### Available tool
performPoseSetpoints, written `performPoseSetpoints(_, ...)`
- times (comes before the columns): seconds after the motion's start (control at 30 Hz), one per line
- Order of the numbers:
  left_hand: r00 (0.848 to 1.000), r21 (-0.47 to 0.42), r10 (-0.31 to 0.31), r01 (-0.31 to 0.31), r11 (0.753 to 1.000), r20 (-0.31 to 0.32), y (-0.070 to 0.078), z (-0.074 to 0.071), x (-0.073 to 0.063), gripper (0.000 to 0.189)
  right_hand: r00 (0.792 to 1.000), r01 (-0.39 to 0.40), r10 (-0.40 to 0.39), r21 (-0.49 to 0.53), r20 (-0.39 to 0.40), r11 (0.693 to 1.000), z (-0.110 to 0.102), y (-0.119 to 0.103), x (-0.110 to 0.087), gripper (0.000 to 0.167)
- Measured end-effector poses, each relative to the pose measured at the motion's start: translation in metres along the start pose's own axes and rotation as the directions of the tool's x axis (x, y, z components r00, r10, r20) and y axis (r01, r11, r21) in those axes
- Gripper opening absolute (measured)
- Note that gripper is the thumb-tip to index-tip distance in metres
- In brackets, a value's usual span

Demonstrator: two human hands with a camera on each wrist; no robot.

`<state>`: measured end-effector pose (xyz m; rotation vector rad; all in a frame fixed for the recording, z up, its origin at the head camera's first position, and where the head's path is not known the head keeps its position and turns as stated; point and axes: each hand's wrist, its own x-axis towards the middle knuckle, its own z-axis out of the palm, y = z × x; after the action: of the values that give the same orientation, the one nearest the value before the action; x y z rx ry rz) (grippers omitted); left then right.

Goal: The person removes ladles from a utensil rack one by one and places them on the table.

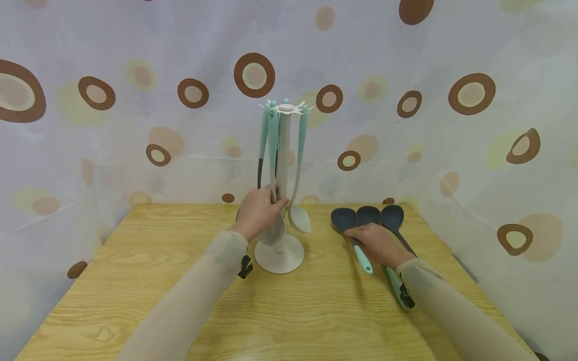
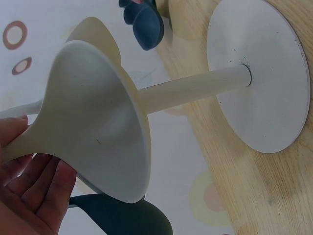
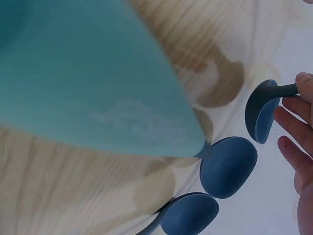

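A white utensil rack [image 1: 282, 150] stands on the table with mint-handled utensils hanging from its top. My left hand [image 1: 259, 210] holds a white spoon-like utensil [image 2: 98, 117] by its neck, thumb on one side and fingers curled behind. A second white utensil [image 1: 299, 219] hangs at the right of the pole, and a dark-headed one [image 2: 124, 215] hangs beside my left fingers. At the right, my right hand [image 1: 377, 243] grips a dark spoon [image 3: 261, 110] with a mint handle [image 1: 363, 259] by its neck, raised over the table.
Two more dark-headed utensils [image 1: 368, 215] [image 1: 392, 216] lie side by side at the table's back right, under and beside my right hand. The rack's round white base [image 1: 280, 265] rests on the wooden table [image 1: 289, 321]. Patterned cloth [image 1: 203, 40] hangs behind and at the sides.
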<state>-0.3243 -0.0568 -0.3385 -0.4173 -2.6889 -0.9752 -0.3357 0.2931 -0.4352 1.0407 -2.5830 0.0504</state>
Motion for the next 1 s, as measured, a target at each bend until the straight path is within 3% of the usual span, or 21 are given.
performPoseSetpoints(0.37,1.000,-0.011,-0.006,0.006,1.000,0.001,0.000,0.001,0.001,0.029,0.998,0.005,-0.006,0.015,0.059,1.000,0.007,0.013,-0.003,0.027)
performPoseSetpoints(0.63,1.000,0.007,0.001,-0.001,1.000,-0.002,0.000,0.001,0.001,0.030,0.989,0.103,-0.101,-0.012,0.112,0.995,0.003,0.016,0.003,0.025)
performPoseSetpoints(0.83,1.000,0.014,0.009,-0.009,1.000,-0.001,0.001,0.001,0.001,0.027,0.977,0.062,-0.067,0.030,0.203,0.998,0.000,0.013,0.006,0.027)
performPoseSetpoints(1.0,1.000,0.007,-0.007,0.007,1.000,0.005,0.002,-0.001,0.000,0.028,0.949,-0.003,-0.019,0.067,0.316,0.998,-0.001,0.010,0.010,0.022)
